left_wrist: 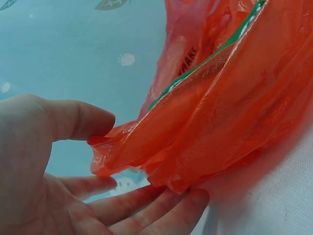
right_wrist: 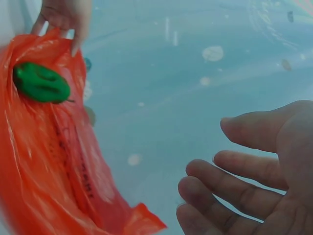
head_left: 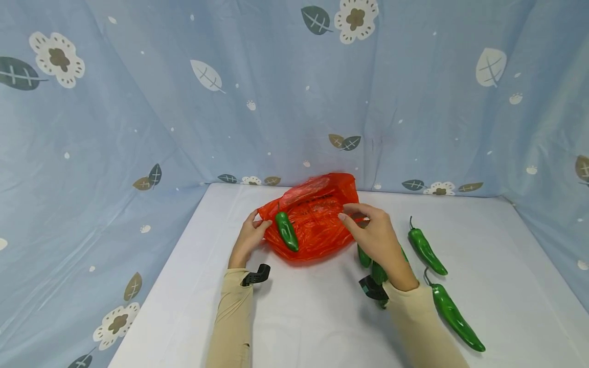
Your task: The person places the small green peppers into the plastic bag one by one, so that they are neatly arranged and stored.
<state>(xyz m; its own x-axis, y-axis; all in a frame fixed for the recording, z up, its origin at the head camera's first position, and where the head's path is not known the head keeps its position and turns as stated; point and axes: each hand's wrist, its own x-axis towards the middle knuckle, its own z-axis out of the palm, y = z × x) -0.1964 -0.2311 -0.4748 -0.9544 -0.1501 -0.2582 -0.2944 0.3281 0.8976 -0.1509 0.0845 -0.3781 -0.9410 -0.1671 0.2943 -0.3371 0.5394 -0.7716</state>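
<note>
A red plastic bag (head_left: 317, 225) lies spread with its mouth open on the white table. One green pepper (head_left: 287, 232) rests inside its left part, also visible in the right wrist view as a green shape (right_wrist: 41, 83). My left hand (head_left: 250, 235) holds the bag's left edge, thumb on top and fingers beneath, as the left wrist view shows. To the bag's right hovers my right hand (head_left: 372, 232), thumb and fingers spread apart with nothing between them. Below that hand and forearm lie more green peppers (head_left: 364, 257), partly hidden.
Two long green peppers lie on the right of the table, an upper pepper (head_left: 425, 250) and a lower pepper (head_left: 455, 317) near my right sleeve. A blue patterned cloth (head_left: 276, 76) hangs behind and beside the white table (head_left: 303, 317).
</note>
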